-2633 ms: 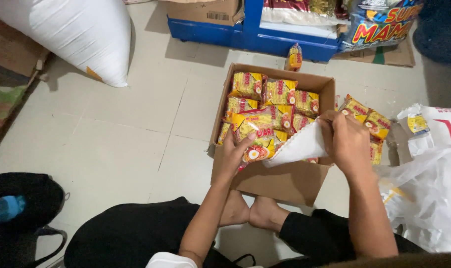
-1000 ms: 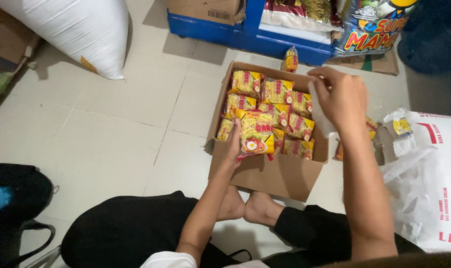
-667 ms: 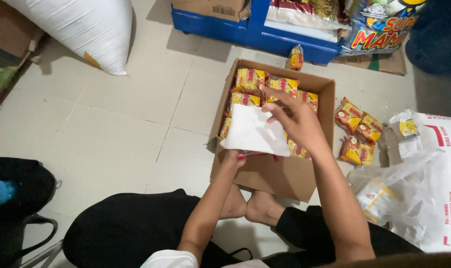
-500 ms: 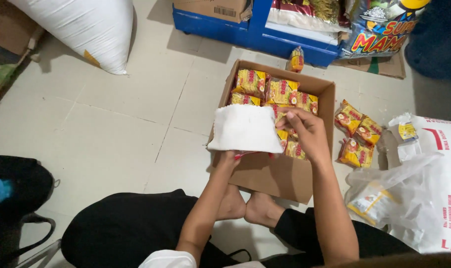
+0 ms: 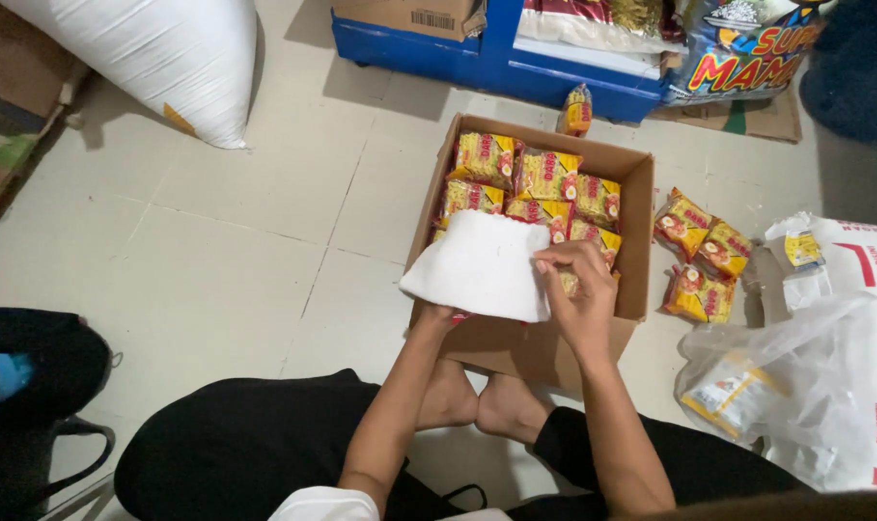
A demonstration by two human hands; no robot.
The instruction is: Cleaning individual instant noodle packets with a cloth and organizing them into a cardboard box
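An open cardboard box (image 5: 631, 251) on the tiled floor holds several yellow and red snack packets (image 5: 544, 178). A white plastic bag (image 5: 477, 265) lies spread over the box's near left part. My right hand (image 5: 578, 289) pinches the bag's right edge. My left hand (image 5: 436, 314) is mostly hidden under the bag at the box's near left corner, gripping it from below. My bare feet (image 5: 477, 405) rest just in front of the box.
Three loose snack packets (image 5: 699, 256) lie right of the box. White and clear plastic bags (image 5: 805, 386) sit at the far right. A big white sack (image 5: 158, 58) lies top left, a blue shelf base (image 5: 496, 63) beyond the box, a black bag (image 5: 33, 386) at left.
My right hand carried the white bag from the box's right side across to the near left and laid it flat over the packets. The left hand stayed at the box corner.
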